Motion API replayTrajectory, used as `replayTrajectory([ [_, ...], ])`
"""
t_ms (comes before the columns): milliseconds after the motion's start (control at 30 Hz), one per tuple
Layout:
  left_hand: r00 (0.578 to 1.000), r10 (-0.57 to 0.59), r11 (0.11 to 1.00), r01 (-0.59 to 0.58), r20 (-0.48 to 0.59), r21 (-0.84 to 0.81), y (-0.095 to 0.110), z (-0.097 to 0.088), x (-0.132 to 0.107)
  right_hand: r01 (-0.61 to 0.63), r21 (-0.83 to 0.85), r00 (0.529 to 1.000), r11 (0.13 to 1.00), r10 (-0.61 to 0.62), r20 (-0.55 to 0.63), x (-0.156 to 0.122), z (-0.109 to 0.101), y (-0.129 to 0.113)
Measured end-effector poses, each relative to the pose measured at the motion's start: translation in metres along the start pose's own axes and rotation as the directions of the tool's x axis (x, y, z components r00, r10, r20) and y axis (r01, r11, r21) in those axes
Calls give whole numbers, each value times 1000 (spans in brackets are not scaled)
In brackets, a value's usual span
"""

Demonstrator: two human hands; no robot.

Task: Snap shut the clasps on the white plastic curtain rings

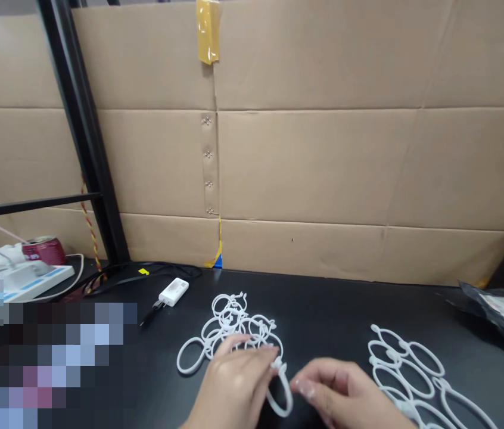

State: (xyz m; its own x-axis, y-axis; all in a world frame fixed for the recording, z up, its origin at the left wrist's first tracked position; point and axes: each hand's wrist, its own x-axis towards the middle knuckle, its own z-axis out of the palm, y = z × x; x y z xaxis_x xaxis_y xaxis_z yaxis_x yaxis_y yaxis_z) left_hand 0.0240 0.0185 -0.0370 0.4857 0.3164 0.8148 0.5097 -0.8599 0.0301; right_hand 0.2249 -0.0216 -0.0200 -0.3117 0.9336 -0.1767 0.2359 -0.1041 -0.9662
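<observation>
My left hand [229,384] is at the bottom centre of the black table [332,310], its fingers pinched on a white plastic ring [281,393] by its clasp. My right hand [345,396] is just right of it, fingers curled and closed at the ring's right side. Behind my left hand lies a tangled pile of white rings [232,328]. A second group of white rings [413,372] lies flat on the table to the right of my right hand.
A cardboard wall [323,161] closes off the back of the table. A white charger with a black cable [172,292] lies at the left, with a red can [45,249] and a white power strip [33,277] beyond. A dark plastic bag [502,310] sits at the far right.
</observation>
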Motion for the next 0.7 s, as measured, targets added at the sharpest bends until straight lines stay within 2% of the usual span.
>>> replayTrajectory([
  [33,1000,25,994,-27,18,107,-7,-3,1,0,-87,998,996,-5,-60,0,-14,-1],
  [67,999,31,989,-33,16,146,-14,-5,2,0,-204,994,979,-23,-108,0,-30,-1],
  [100,999,31,985,-33,13,172,-20,-7,4,-9,-348,985,937,-51,-163,-2,-47,-2],
  [167,999,33,975,-37,24,218,-32,-9,6,-112,-586,967,802,-48,-250,-8,-82,0],
  [233,999,23,968,-34,46,250,-40,-12,7,-181,-617,956,766,-9,-292,-15,-111,2],
  [300,996,-15,957,-10,84,289,-42,-14,6,-238,-624,951,744,49,-304,-22,-129,6],
  [400,979,-96,934,27,179,356,-36,-20,1,-305,-639,945,706,139,-298,-31,-136,10],
  [467,972,-98,924,8,215,383,-29,-23,-1,-329,-648,941,687,184,-284,-35,-134,11],
  [567,983,2,923,-71,181,378,-15,-26,2,-319,-648,947,691,203,-250,-37,-126,9],
  [700,984,125,934,-160,128,321,0,-24,9,-241,-621,970,746,159,-185,-28,-110,2],
])
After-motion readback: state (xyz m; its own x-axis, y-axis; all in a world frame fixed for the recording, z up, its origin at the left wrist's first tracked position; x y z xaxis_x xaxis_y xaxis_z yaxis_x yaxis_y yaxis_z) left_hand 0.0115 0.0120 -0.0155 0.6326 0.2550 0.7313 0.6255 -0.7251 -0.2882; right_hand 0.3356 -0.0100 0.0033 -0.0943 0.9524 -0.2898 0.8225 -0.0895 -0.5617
